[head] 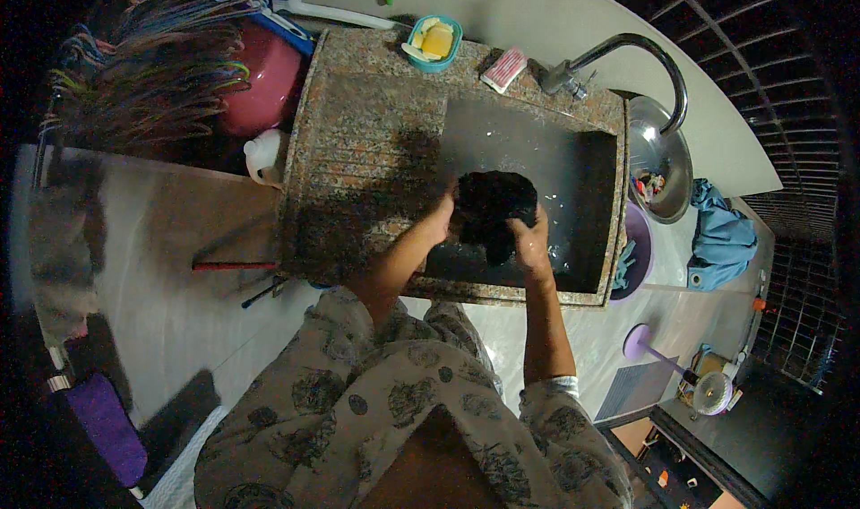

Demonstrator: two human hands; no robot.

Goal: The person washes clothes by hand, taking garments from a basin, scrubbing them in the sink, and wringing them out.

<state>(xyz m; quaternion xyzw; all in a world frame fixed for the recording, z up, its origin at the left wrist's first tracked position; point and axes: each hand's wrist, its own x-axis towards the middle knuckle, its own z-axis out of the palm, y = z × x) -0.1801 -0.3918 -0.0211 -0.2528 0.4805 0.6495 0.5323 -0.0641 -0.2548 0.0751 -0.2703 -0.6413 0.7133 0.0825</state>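
Note:
Between my two hands hangs a black bunched item (497,206), probably cloth, over the basin of a speckled stone laundry sink (366,92). My left hand (443,218) grips its left side, the fingers partly hidden behind it. On the right, my right hand (533,243) holds its lower edge, with the thumb on top. Greyish water (497,129) with small bright flecks lies in the basin below. A ridged washboard surface (356,149) fills the sink's left half, partly in shadow.
Along the sink's back ledge sit a teal soap dish (437,65) with yellow soap, a pink-and-white brush (504,71) and a curved chrome faucet (672,59). A metal bowl (662,203) and purple tub (643,240) stand right; a white jug (265,156) and pink basin (265,82) left.

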